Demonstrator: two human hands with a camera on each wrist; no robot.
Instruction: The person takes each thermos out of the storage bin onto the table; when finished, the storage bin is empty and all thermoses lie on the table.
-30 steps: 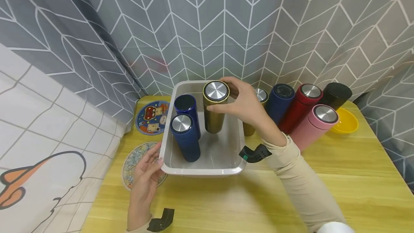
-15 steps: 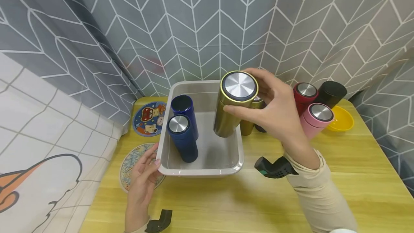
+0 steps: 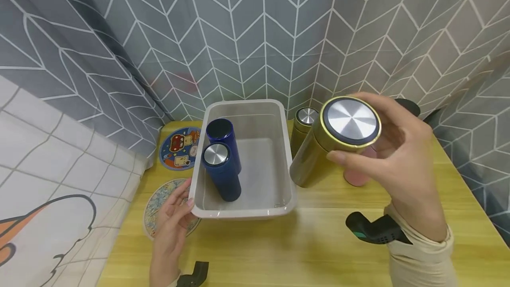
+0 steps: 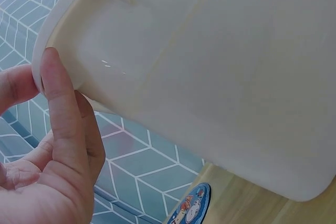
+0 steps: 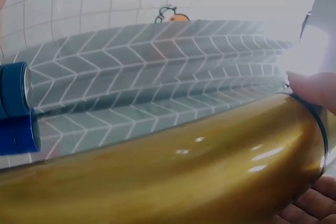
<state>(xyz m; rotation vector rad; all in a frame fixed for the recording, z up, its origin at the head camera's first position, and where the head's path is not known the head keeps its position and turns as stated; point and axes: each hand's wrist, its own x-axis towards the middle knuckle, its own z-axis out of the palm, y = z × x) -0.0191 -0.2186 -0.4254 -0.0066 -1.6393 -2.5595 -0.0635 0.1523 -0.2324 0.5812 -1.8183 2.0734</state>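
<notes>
My right hand (image 3: pixel 374 167) grips a gold flask (image 3: pixel 318 154) with a silver lid, tilted in the air just right of the white tub (image 3: pixel 243 212). In the right wrist view the gold flask (image 5: pixel 173 177) fills the frame, with a fingertip (image 5: pixel 315 87) on its top rim. Two blue flasks stand in the tub: one with a silver lid (image 3: pixel 221 174), one with a dark top (image 3: pixel 221 132). My left hand (image 3: pixel 181 203) touches the tub's front left corner with relaxed fingers. In the left wrist view the thumb (image 4: pixel 63 119) lies against the tub's (image 4: pixel 210 77) rim.
A second gold flask (image 3: pixel 303 123) stands behind the held one. A pink flask (image 3: pixel 356 177) and a black one (image 3: pixel 408 105) are mostly hidden by my right hand. Two round coasters (image 3: pixel 179 145) (image 3: pixel 157 203) lie left of the tub on the wooden table (image 3: pixel 303 251).
My right hand has lifted the gold flask out of the tub and carried it right and toward me, tilting it. The left hand has stayed at the tub's corner.
</notes>
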